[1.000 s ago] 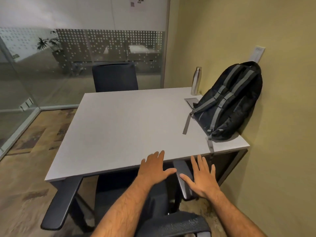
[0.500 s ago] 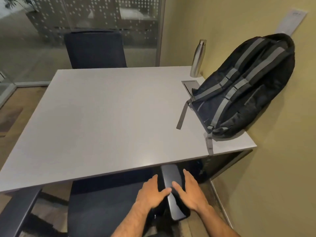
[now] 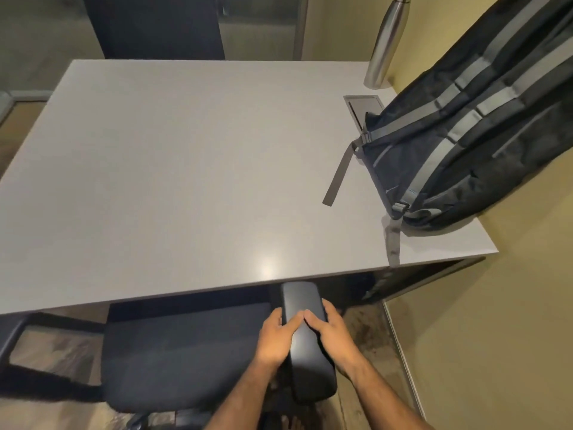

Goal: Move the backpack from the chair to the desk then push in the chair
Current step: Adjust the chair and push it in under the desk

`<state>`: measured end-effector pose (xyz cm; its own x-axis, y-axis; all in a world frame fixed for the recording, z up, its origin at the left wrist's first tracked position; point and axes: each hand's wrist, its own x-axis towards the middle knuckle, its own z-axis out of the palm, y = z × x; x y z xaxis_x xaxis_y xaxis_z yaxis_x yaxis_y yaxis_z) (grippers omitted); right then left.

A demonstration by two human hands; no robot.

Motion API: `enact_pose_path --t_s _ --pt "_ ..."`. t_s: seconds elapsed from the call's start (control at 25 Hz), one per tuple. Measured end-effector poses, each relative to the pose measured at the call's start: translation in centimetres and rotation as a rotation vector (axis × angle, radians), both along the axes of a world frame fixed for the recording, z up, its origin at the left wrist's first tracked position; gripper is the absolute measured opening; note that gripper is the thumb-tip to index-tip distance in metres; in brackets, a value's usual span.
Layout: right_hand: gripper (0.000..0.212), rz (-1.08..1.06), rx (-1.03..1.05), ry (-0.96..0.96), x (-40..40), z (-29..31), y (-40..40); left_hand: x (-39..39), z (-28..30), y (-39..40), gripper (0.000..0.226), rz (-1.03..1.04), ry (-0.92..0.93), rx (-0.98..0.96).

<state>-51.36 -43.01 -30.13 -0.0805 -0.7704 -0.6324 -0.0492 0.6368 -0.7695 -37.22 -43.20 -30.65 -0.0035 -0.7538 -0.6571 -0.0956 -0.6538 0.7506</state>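
Note:
The black backpack point(image 3: 471, 131) with grey straps rests on the right side of the grey desk point(image 3: 173, 181), leaning against the yellow wall. One strap hangs over the desk's near edge. The dark office chair point(image 3: 183, 355) stands in front of the desk, its seat partly under the desktop. Its right armrest point(image 3: 305, 339) points toward the desk edge. My left hand point(image 3: 277, 339) grips the armrest's left side and my right hand point(image 3: 333, 335) grips its right side, fingertips meeting on top.
A steel bottle point(image 3: 386, 45) stands at the desk's far right corner, beside a cable hatch point(image 3: 361, 105). A second dark chair point(image 3: 155, 26) sits across the desk. The yellow wall point(image 3: 496, 321) is close on the right. The chair's left armrest point(image 3: 12, 333) shows at the left edge.
Both hands came down from hovering near the desk edge and closed on the chair's right armrest. The view has moved closer to the desk and tilted down.

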Motion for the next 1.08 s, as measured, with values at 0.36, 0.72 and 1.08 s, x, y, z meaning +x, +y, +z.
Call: enact_pose_path --t_s 0.36,0.72,1.08 --pt "0.032 -0.038 0.042 -0.166 -0.7 -1.5 -0.2 -0.5 -0.8 -0.5 0.015 0.134 0.142 0.061" --pt "0.031 0.011 0.052 -0.138 -0.8 -5.2 -1.0 -0.8 -3.8 -1.4 0.044 0.074 0.015 0.098" --pt "0.031 0.081 0.055 -0.039 -0.1 -8.8 -1.0 -0.4 -7.0 -1.5 0.032 -0.050 -0.118 0.100"
